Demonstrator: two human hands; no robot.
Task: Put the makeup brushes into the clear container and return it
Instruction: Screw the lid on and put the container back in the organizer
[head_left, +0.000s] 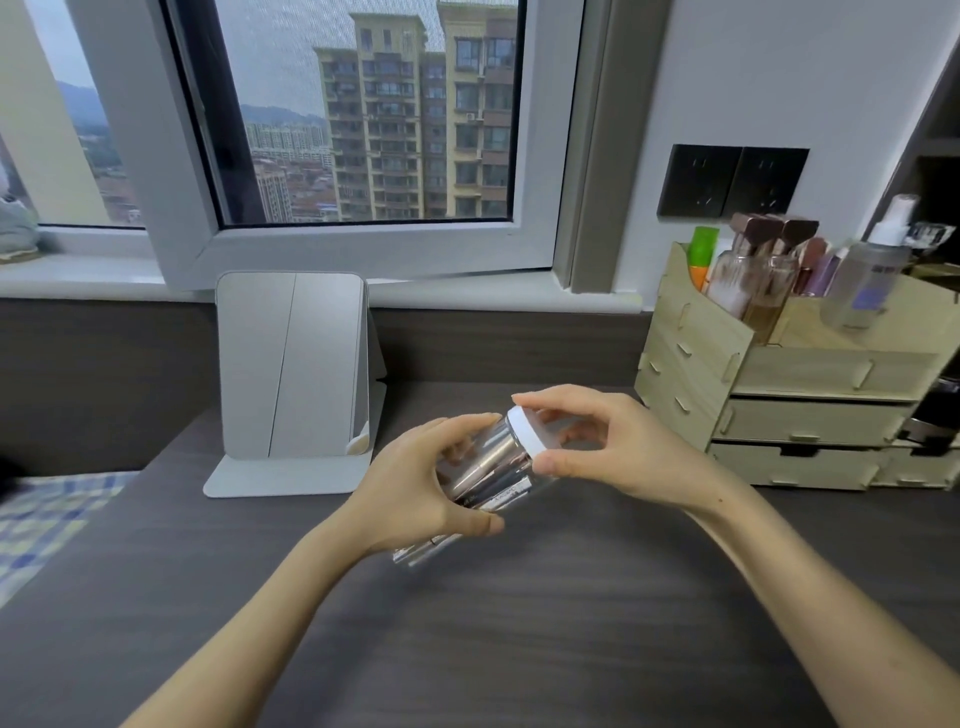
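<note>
The dark bench (519, 623) stretches out under you, bare across the near stretch, which gives you room to work the jar in the air above it. Over on your right the wooden organizer (779, 384) sits against the wall, its top slots crowded with bottles (753, 280) — a likely home for the jar, though I can't tell which slot is free. Left of centre the folding mirror (291, 364) stands propped on its own flap, well apart from your hands.

Now the action: you hold the clear container (483, 467) tilted, cap end up and to the right, off the bench between both hands. Your left hand (415, 488) has its grip wrapped around the body, clamped on it, thumb underneath, steadying it against a twist. Your right hand (613, 447) pinches the white cap (527, 434) between thumb and fingertips, closed on the rim — that reads as a turning hold, though tightening or loosening I can't say.

Inside, the makeup brushes (488, 493) lie along the jar, metallic handles showing through the wall. Looks like loading is done and capping is the step in hand.
</note>
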